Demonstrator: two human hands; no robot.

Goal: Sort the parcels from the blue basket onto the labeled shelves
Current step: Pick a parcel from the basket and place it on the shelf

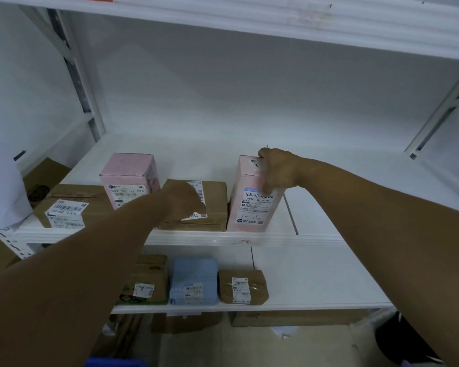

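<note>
A tall pink parcel (252, 205) marked "1-2" stands upright at the front edge of the middle shelf (316, 238). My right hand (278, 169) grips its top right corner. Left of it lies a flat brown box (212, 193), and my left hand (184, 201) rests on that box with fingers curled loosely over its label. Further left stand another pink parcel (129, 178) and a brown carton (69, 205). A sliver of the blue basket (114, 362) shows at the bottom edge.
The lower shelf (316, 276) carries a printed brown carton (149, 279), a light blue parcel (194, 282) and a small brown parcel (243, 287). Cardboard boxes (297, 317) sit on the floor beneath. White shelf uprights (74, 75) frame both sides.
</note>
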